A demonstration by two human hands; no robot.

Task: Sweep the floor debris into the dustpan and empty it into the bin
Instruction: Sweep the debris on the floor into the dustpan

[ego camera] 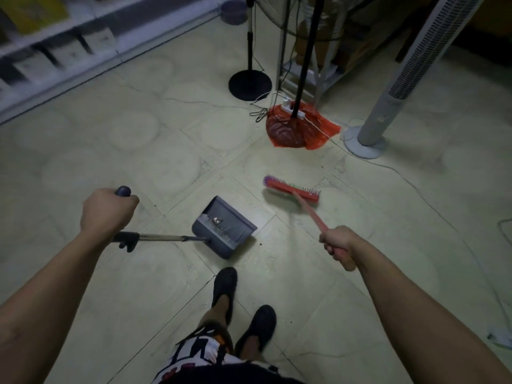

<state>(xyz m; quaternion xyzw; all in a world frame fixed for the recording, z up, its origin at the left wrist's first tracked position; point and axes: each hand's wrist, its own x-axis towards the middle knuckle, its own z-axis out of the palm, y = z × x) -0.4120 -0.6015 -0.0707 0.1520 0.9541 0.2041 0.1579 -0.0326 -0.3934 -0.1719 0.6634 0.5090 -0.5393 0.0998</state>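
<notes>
dustpan (221, 227): on floor, some debris inside; left hand (106, 210) clenched on its handle. broom (292, 189): gripped by right hand (336, 245). risk: a hard stroke likely scatters debris past the pan.

- No word, brand, number or sign can be read anywhere in this dim, motion-blurred view.
- The shorts (199, 353) carry large dark and red marks on white cloth, possibly letters, but none is legible.
- The boxes on the shelf (69, 51) show small marks, too blurred to read.
</notes>
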